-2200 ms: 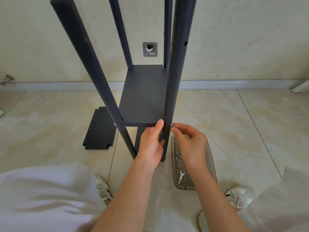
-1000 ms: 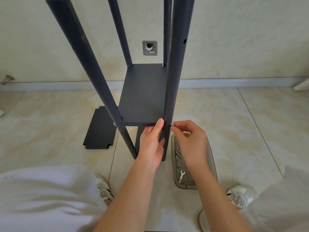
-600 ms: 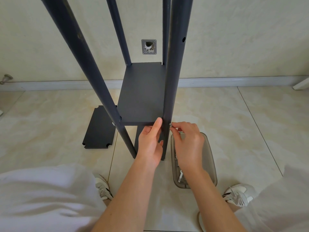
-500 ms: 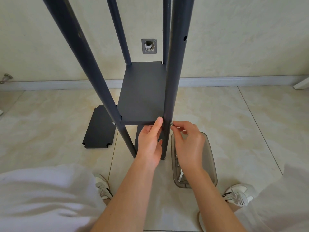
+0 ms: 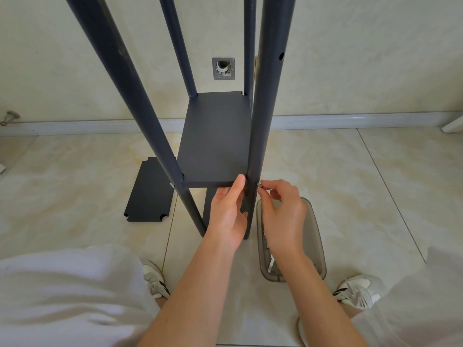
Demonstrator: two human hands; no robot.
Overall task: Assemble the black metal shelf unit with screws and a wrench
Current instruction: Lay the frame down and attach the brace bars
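Note:
The black shelf unit stands on the floor with four dark posts and one black shelf board (image 5: 215, 144) fixed between them. My left hand (image 5: 229, 211) grips the near right post (image 5: 263, 121) just below the board, thumb up along the board's front corner. My right hand (image 5: 283, 211) pinches a small silver screw (image 5: 259, 185) at the right side of that post, level with the board. Another screw head (image 5: 172, 185) shows on the near left post (image 5: 140, 116). A small wrench (image 5: 270, 265) lies in the tray, partly hidden by my right forearm.
A clear grey tray (image 5: 315, 236) with screws sits on the tiles right of the post. A loose black shelf board (image 5: 150, 191) lies flat at the left. My knees and white shoes (image 5: 358, 291) frame the bottom. The wall and skirting are close behind.
My right fingers have shifted a little on the screw at the post. The left hand keeps the same grip. The view has tilted slightly.

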